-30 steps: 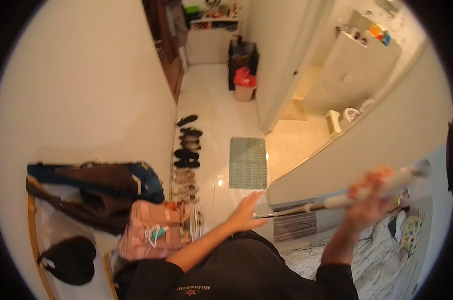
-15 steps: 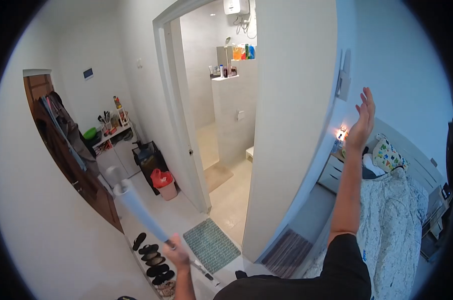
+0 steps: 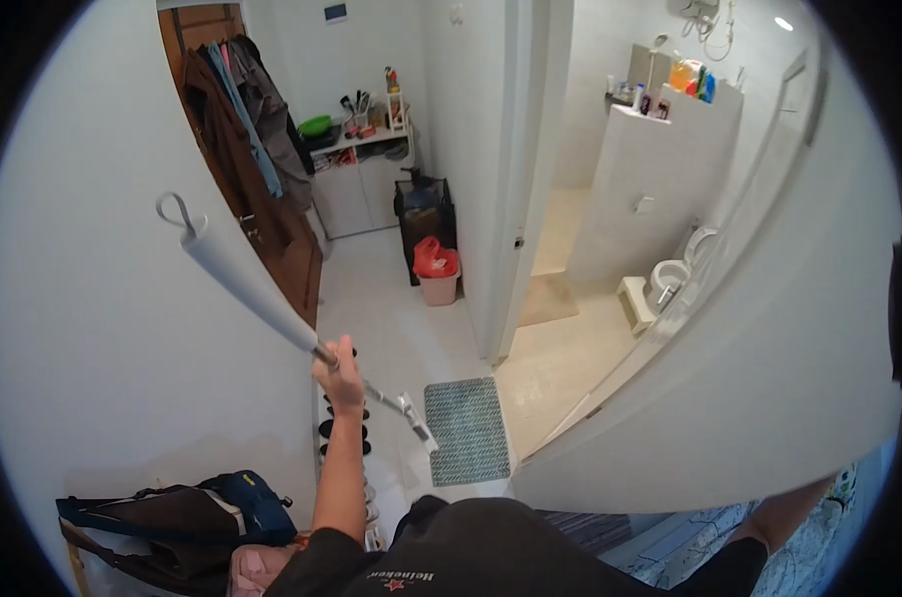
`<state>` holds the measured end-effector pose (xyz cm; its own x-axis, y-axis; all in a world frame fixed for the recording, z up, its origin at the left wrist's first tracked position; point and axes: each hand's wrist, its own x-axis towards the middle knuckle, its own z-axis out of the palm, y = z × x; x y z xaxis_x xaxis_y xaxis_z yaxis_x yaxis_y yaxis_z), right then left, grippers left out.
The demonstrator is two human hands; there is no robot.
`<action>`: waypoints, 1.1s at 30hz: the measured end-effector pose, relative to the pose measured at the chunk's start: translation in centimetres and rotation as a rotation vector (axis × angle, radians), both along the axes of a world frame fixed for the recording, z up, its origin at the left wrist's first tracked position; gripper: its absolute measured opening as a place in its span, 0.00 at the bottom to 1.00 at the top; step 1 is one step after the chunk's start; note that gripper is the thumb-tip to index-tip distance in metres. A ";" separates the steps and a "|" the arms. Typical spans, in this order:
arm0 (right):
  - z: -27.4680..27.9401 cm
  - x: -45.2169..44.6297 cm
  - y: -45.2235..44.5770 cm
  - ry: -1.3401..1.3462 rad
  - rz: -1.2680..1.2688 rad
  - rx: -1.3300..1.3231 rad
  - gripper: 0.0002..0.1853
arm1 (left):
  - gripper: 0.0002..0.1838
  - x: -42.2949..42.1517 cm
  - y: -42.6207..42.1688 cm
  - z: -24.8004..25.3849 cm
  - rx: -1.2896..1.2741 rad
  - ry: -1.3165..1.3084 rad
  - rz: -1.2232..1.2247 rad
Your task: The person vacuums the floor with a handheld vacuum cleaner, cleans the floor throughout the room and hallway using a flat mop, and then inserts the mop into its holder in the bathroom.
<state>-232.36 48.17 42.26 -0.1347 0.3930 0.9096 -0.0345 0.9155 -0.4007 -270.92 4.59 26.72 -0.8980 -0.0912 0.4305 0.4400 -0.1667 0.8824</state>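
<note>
My left hand [image 3: 341, 380] is closed around the metal pole of a flat mop [image 3: 247, 284]. The thick grey grip with its hanging loop slants up to the left above my fist. Below my hand the pole runs down to the white mop head [image 3: 418, 423], near the left edge of the green woven mat [image 3: 467, 430]. Of my right arm only the forearm [image 3: 791, 512] shows at the lower right, reaching behind the wall; the hand itself is hidden.
Several dark shoes [image 3: 343, 430] line the left wall. Clothes hang on the brown door [image 3: 197, 25]. A pink bin [image 3: 439, 289] with a red bag stands by the doorway. In the bathroom are a toilet [image 3: 663, 287] and a low step [image 3: 634, 306]. Bags [image 3: 252, 502] lie lower left.
My view has turned left, so the room appears shifted right. My right hand, raised and open before, has dropped out of sight behind the wall. My left hand still grips the mop.
</note>
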 end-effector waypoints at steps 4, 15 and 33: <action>-4.1 3.3 -2.3 -0.100 -0.042 -0.008 0.28 | 0.22 -5.1 1.6 0.7 -0.002 0.102 0.008; -8.3 -1.3 -10.8 -0.236 -0.188 0.108 0.28 | 0.19 -22.2 6.0 -4.2 -0.309 0.115 -0.271; -11.3 -49.7 -10.0 -0.801 1.649 -0.832 0.32 | 0.08 -30.6 19.2 -12.7 -0.758 0.375 -1.233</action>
